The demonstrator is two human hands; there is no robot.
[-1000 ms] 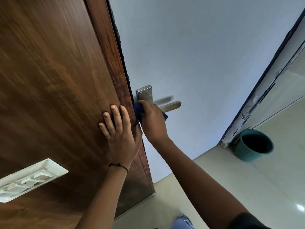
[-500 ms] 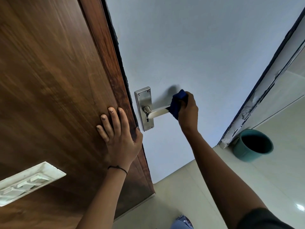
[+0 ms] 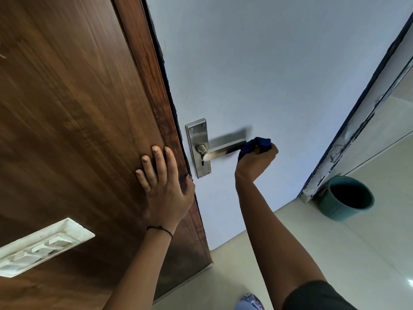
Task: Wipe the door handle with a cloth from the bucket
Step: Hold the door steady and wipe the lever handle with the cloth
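Note:
A steel lever door handle (image 3: 223,150) sticks out from its steel backplate (image 3: 198,139) on the pale blue door (image 3: 268,74). My right hand (image 3: 257,158) is closed around a dark blue cloth (image 3: 257,144), which sits at the free tip of the lever. My left hand (image 3: 164,186) lies flat with fingers spread on the brown wooden frame (image 3: 78,119), just left of the backplate. A teal bucket (image 3: 345,198) stands on the floor at the right; its inside is dark.
A white switch plate (image 3: 42,245) is mounted on the wooden panel at lower left. A worn door frame (image 3: 348,135) runs diagonally at the right above the bucket. Cream floor tiles (image 3: 335,253) lie below.
My right hand slid the blue cloth along the lever from the backplate out to its tip. My left hand stayed flat on the wood.

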